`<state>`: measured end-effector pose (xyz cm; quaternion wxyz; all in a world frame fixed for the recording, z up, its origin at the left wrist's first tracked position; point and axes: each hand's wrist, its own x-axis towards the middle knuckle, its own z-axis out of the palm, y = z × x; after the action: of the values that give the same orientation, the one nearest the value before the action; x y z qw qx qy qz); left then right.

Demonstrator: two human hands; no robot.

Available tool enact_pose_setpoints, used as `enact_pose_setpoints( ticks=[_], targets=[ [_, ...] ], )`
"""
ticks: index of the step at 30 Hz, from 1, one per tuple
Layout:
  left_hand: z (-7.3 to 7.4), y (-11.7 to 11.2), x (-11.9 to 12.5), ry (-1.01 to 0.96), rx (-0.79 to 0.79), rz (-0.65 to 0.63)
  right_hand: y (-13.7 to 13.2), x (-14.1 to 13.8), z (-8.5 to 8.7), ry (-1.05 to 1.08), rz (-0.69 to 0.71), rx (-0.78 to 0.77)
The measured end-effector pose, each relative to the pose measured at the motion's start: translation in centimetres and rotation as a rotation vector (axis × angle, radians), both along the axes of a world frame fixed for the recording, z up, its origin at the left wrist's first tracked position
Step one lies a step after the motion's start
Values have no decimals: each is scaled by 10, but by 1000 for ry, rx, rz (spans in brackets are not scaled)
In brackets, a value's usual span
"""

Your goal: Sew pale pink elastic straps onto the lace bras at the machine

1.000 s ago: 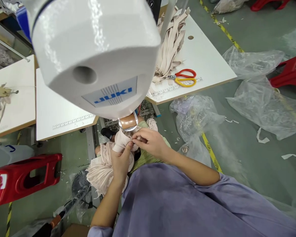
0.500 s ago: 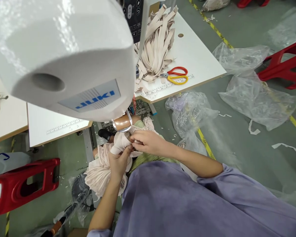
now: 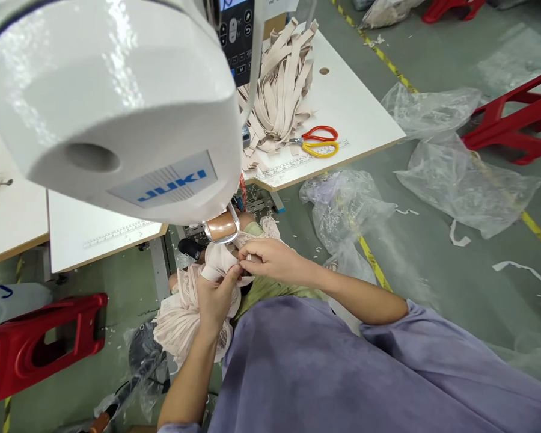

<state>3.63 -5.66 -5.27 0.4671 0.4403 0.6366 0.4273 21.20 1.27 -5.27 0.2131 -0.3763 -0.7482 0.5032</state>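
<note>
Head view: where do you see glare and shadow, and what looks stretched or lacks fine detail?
Head view: speckled glare streaks the white machine, its lower face shaded; head view: the purple garment spreads toward the lower right corner, probably wide-angle stretch; head view: pale fabric at the left hand and right hand is too small for fine detail.

A pale pink cloth piece [image 3: 219,260] is held up just beyond the near end of the sewing machine head [image 3: 117,114] and lower than it. It looks soft and smooth, drawn into a curved, folded band, its near edge pinched up. Close beside it, farther out from the machine head, a lace-edged bundle [image 3: 180,328] of the same pale pink hangs in many loose, gathered folds. Whether the two are joined cannot be told.
</note>
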Motion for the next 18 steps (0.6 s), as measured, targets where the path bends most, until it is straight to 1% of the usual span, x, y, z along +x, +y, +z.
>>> enact_pose_setpoints(
  ticks=[3,5,7,9,11,12,15,18],
  targets=[
    [-1,1,0,-57,-22,-24,-2,-3,-4,-2,-25,47],
    [-1,2,0,-77,-30,-32,-2,-2,-7,6,-47,48],
    [-1,4,-2,-38,-11,-41,-1,1,-8,37,-44,-16],
    [1,6,-5,26,4,-65,3,7,-8,84,-25,-124],
    [4,9,-10,60,-12,-103,6,14,-5,90,-16,-208],
    [5,10,-12,63,-31,-123,8,18,-3,72,-21,-219],
    [11,14,-14,41,-68,-187,9,23,6,3,-39,-140],
    [18,15,-11,34,-58,-249,7,25,11,-29,-14,-40]
  ],
)
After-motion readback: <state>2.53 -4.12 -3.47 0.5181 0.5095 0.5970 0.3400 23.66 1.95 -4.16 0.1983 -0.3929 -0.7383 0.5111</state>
